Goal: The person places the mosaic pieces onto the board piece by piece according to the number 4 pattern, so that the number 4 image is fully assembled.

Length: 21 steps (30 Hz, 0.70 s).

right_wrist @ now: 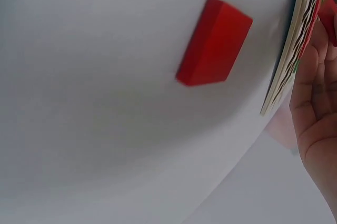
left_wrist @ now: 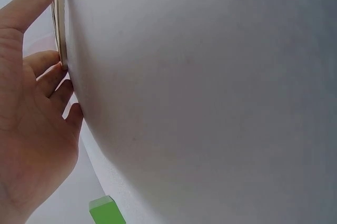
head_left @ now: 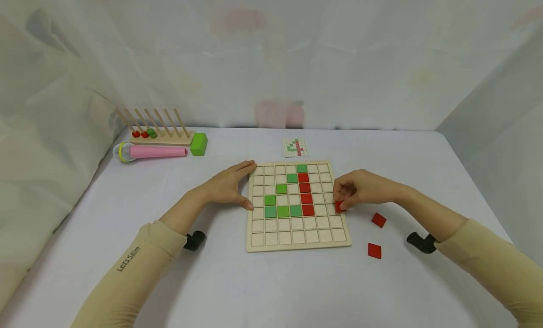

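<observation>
A square wooden grid board (head_left: 299,247) lies flat on the table. In it, green tiles (head_left: 283,211) form a slanted line and a short row, and red tiles (head_left: 306,188) stand in a column beside them. My left hand (head_left: 226,184) rests at the board's left edge, thumb and fingers spread along it; the left wrist view shows fingertips against that edge. Over the board's right edge, my right hand (head_left: 366,186) pinches a red square tile (head_left: 340,206) between thumb and fingers. Two loose red tiles (head_left: 379,220) lie right of the board.
Behind the board lies a small pattern card (head_left: 295,148) with a green and red figure. At the back left are a wooden peg stand (head_left: 165,138) with red and green beads, a pink toy microphone (head_left: 157,151) and a green block (head_left: 199,144). White cloth walls surround the table.
</observation>
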Each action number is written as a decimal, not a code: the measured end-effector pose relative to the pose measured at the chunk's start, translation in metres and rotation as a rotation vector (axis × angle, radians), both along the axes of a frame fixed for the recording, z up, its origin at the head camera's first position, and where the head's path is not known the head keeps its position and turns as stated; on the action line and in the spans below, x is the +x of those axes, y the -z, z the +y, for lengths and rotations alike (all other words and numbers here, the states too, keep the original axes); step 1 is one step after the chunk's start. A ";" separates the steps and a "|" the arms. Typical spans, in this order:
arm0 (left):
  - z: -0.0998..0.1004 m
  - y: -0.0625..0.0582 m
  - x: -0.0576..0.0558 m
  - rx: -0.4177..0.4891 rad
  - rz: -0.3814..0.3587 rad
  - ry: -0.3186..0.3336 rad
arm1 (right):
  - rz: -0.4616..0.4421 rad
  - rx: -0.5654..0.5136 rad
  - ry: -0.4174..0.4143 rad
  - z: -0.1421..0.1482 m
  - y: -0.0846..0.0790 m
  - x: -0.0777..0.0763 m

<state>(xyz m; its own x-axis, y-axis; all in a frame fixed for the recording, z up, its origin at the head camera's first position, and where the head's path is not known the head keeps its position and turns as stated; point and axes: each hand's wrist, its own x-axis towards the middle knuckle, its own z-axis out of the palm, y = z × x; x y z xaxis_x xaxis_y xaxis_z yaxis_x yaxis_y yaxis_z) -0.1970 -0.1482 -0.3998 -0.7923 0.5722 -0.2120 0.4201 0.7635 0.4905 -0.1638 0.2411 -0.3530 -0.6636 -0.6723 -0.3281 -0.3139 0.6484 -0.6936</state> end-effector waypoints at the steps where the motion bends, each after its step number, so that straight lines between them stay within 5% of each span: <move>1: 0.000 0.000 0.000 0.000 0.000 0.000 | 0.003 -0.003 0.000 -0.002 0.001 0.000; 21: 0.001 0.001 0.000 -0.005 0.007 0.004 | -0.022 -0.071 0.000 -0.040 0.004 0.004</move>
